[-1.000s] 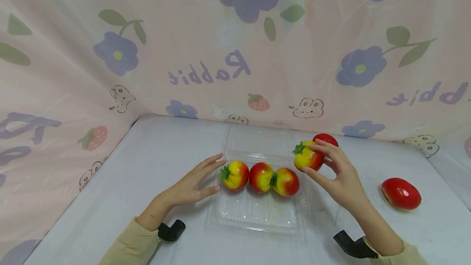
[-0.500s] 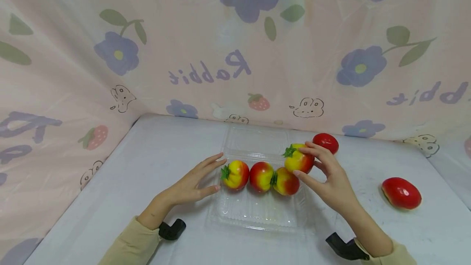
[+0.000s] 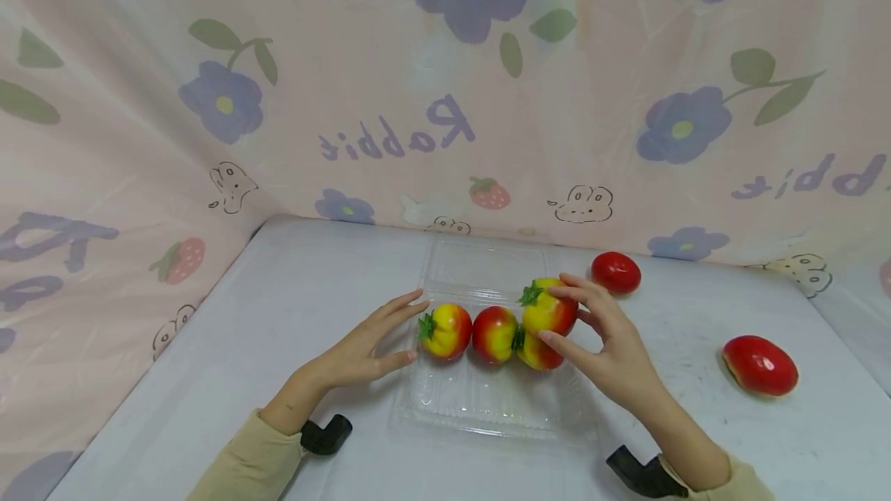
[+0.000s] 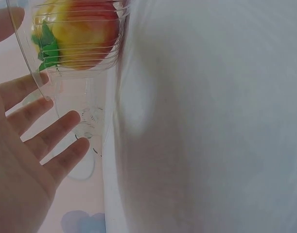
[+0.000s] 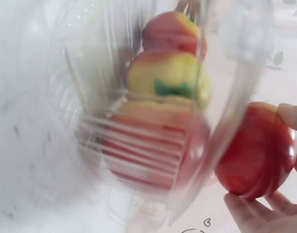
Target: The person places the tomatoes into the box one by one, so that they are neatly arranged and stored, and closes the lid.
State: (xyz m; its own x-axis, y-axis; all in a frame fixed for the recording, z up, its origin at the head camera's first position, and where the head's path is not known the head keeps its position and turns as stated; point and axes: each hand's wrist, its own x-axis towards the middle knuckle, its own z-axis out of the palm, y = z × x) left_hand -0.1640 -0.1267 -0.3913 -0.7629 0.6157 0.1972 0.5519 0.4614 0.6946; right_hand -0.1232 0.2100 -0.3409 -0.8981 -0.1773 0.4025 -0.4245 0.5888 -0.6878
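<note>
My right hand (image 3: 612, 346) pinches a red-and-yellow fruit (image 3: 548, 311) with a green leafy top, thumb below and fingers above. In the head view this fruit overlaps the rightmost fruit (image 3: 541, 354) in the clear plastic clamshell box (image 3: 480, 412). Two more of the same kind, a middle fruit (image 3: 493, 335) and a left fruit (image 3: 448, 331), complete a row inside. My left hand (image 3: 362, 350) lies at the box's left side with spread fingers. In the left wrist view, its fingertips (image 4: 43, 77) are right at the clear rim. The right wrist view shows the held fruit (image 5: 257, 155) beside the box wall.
Two glossy red fruits lie outside the box: one red fruit (image 3: 616, 272) behind my right hand, another red fruit (image 3: 760, 366) farther right. The box lid (image 3: 487, 265) is folded back on the white table (image 3: 313, 253). A printed curtain (image 3: 390, 60) hangs behind.
My right hand has carried its fruit leftward and slightly toward me, from the box's right edge to over the rightmost fruit. The left hand has stayed in place.
</note>
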